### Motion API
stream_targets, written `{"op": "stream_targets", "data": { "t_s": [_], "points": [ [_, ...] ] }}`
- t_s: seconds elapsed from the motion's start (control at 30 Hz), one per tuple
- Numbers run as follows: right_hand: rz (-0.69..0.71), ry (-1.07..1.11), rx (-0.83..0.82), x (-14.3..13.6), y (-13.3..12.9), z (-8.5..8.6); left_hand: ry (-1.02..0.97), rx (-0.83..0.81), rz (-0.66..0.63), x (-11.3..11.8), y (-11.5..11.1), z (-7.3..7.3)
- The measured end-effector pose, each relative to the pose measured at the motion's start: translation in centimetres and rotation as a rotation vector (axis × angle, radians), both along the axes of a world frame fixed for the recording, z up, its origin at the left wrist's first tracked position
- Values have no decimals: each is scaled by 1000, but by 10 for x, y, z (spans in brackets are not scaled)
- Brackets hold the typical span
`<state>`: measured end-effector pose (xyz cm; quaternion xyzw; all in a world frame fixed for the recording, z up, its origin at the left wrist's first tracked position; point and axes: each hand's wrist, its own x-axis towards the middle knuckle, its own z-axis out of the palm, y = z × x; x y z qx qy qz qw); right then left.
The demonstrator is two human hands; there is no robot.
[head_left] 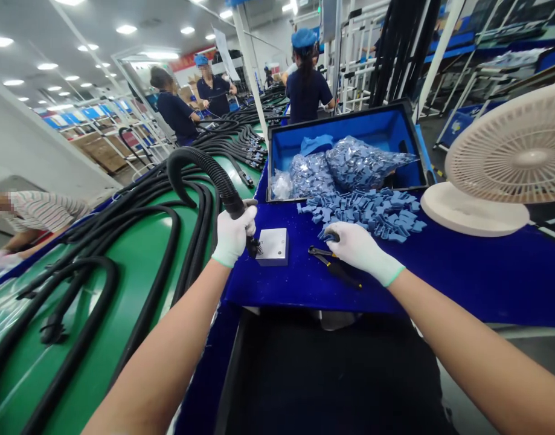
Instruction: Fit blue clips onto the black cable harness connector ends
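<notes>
Forearms [168,350], hands [233,237]; hose [215,172] in left

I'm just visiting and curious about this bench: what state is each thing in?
Left hand: closed around a black hose.
Right hand: fingers curled by blue pieces; grip unclear.
Blue pieces: loosely heaped.
Pliers: lying down.
Grey block: resting flat.
Crate: open-topped, holding filled bags.
Fan: standing; running or not, unclear.
Other hoses: laid out, curving.

- Tabletop [467,278]: blue; clock positions taken from the pliers [321,258] lying on it.
- Ten o'clock: metal block [272,244].
- Twelve o'clock: blue bin [386,130], underside hidden.
- One o'clock: loose heap of blue pieces [379,214].
- Two o'clock: fan base [467,211].
- Nine o'clock: adjoining green tabletop [139,260], bearing black hoses [200,235].
</notes>
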<state>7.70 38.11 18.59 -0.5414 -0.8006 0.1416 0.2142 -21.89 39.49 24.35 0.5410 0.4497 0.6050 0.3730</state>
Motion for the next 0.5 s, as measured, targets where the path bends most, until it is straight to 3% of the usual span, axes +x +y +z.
{"op": "stream_targets", "data": {
  "t_s": [0.1,0.23,0.37,0.5],
  "points": [
    [165,251,-58,-12,-2,8,40,-25,-8,0,0,-7],
    [376,486,-136,-57,4,20,133,-47,-5,-2,0,-5],
    [422,593,-220,-112,18,27,227,-63,-34,-12,4,0],
    [431,614,-294,-145,34,23,242,-72,-45,-22,9,-5]
  ]
}}
